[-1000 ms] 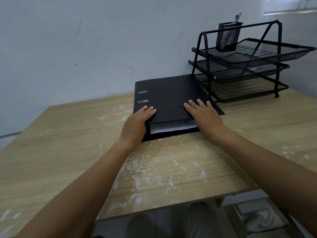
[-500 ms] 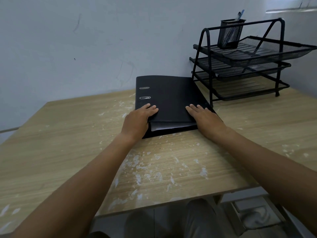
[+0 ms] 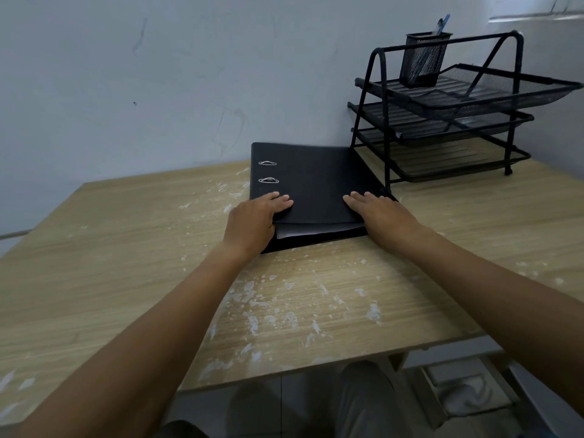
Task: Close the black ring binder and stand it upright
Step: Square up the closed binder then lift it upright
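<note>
The black ring binder (image 3: 316, 181) lies closed on the wooden table (image 3: 126, 263), close to the back wall, spine to the left, with two metal ring tips showing through its cover. White paper edges show between the covers at its near side. My left hand (image 3: 252, 222) grips the near left corner, fingers on top of the cover. My right hand (image 3: 379, 213) holds the near right corner, fingers spread flat on the cover. The binder's right edge sits against the foot of the rack.
A black three-tier wire letter tray rack (image 3: 442, 121) stands at the back right, with a mesh pen cup (image 3: 422, 60) on its top tier. The wall (image 3: 158, 74) runs right behind the table. White paint flecks mark the tabletop.
The binder has slid away from me toward the wall and turned squarer, ending against the rack's foot. Both hands moved with it, still on its near corners.
</note>
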The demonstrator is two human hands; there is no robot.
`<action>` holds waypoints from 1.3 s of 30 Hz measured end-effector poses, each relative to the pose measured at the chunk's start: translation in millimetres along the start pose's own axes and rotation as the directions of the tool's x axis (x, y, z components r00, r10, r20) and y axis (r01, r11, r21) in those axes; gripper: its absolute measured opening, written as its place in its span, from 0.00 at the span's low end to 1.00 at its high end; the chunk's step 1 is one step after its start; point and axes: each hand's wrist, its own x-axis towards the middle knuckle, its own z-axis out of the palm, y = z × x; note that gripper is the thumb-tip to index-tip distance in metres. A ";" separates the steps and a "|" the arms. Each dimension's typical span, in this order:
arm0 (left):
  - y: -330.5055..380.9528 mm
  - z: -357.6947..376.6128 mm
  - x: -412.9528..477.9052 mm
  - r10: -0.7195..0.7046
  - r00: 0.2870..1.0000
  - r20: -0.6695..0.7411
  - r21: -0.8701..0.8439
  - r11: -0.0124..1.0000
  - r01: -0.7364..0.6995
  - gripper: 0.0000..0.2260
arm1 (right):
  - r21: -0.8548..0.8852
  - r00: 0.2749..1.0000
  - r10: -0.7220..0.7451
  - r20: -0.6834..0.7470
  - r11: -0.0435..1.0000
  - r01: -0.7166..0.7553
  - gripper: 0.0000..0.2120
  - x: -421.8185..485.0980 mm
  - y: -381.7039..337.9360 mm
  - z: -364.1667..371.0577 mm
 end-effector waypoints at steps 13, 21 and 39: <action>-2.0 6.0 1.6 0.023 1.000 0.016 -0.036 0.999 -0.022 0.31 | 0.029 0.999 0.026 0.044 0.999 -0.027 0.34 2.6 -2.4 8.3; -16.3 3.0 -3.9 0.069 0.996 0.060 -0.170 0.984 -0.058 0.28 | 0.166 1.000 0.005 -0.029 0.986 0.000 0.36 3.0 -5.3 6.7; -14.1 -5.0 16.4 -0.160 0.963 0.215 -0.555 0.792 0.256 0.34 | 0.497 0.998 0.030 0.058 0.866 -0.055 0.39 20.1 -8.3 9.4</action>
